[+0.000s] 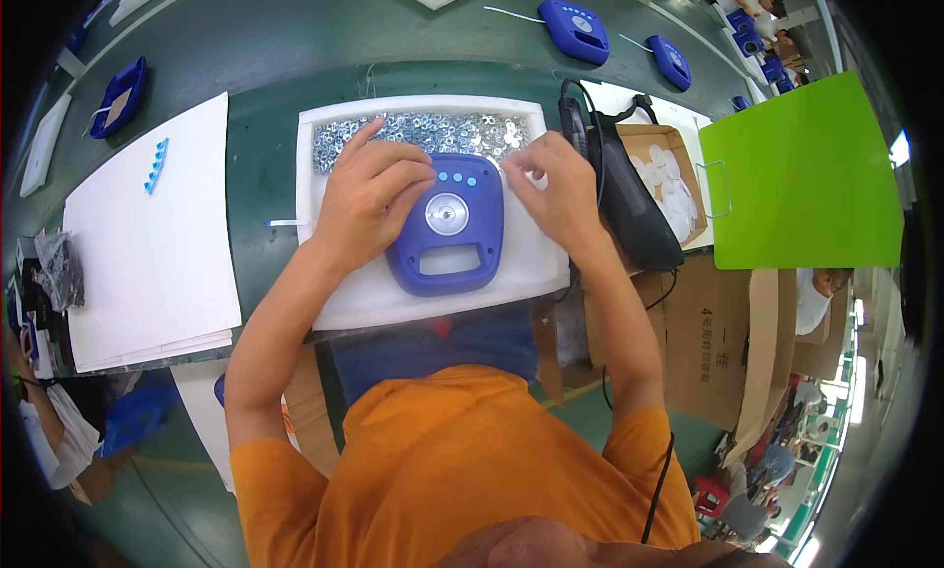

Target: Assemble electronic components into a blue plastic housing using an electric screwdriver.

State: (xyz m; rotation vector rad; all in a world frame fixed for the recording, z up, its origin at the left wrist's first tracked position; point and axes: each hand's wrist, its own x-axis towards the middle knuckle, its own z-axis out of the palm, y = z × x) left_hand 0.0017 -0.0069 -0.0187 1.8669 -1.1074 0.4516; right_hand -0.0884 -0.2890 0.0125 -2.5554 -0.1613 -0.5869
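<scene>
A blue plastic casing with a handle cut-out and a round silver centre (447,229) lies on a white foam tray (393,293). My left hand (372,189) rests on the casing's left side, fingers curled over its edge, one finger stretched toward the pile of small silver washers (433,133) at the tray's far end. Beside the casing's upper right corner, my right hand (554,179) pinches its fingertips together; whether it holds a washer is too small to tell.
A black power tool with a cable (624,199) lies right of the tray, beside a cardboard box of white discs (674,189). White foam sheets (147,243) are stacked at left. More blue casings (575,27) sit on the green belt beyond. A green board (801,175) stands right.
</scene>
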